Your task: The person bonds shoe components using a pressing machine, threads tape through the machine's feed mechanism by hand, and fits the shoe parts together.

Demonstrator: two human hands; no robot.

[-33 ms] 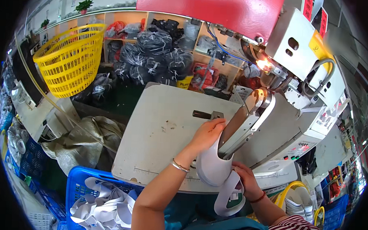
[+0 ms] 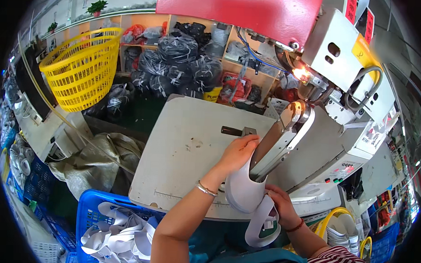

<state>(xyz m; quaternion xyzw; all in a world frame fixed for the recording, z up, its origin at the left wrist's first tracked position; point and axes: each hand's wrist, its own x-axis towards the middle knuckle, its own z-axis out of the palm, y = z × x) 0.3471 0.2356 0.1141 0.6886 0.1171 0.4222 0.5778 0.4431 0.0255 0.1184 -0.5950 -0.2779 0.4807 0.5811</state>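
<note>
A white, rounded piece with a loop-shaped strap (image 2: 245, 190), rather like a shoe upper, fits round the lower end of a sewing machine's narrow metal arm (image 2: 280, 148). My left hand (image 2: 240, 153) grips its upper left edge, fingertips beside the metal arm. Lower down on the other side, my right hand (image 2: 283, 208) is closed on the piece where the strap begins; some of its fingers are hidden behind the white material. The strap hangs as a loop below. Above, the machine head (image 2: 334, 52) has a lit lamp near its needle area.
The machine's grey table (image 2: 172, 153) carries a small metal guide (image 2: 238, 131). A blue basket (image 2: 85, 206) of white pieces stands at lower left, a yellow basket (image 2: 78, 76) at upper left. Stacked white pieces (image 2: 344, 231) sit at right. Black bags (image 2: 176, 60) fill the shelves behind.
</note>
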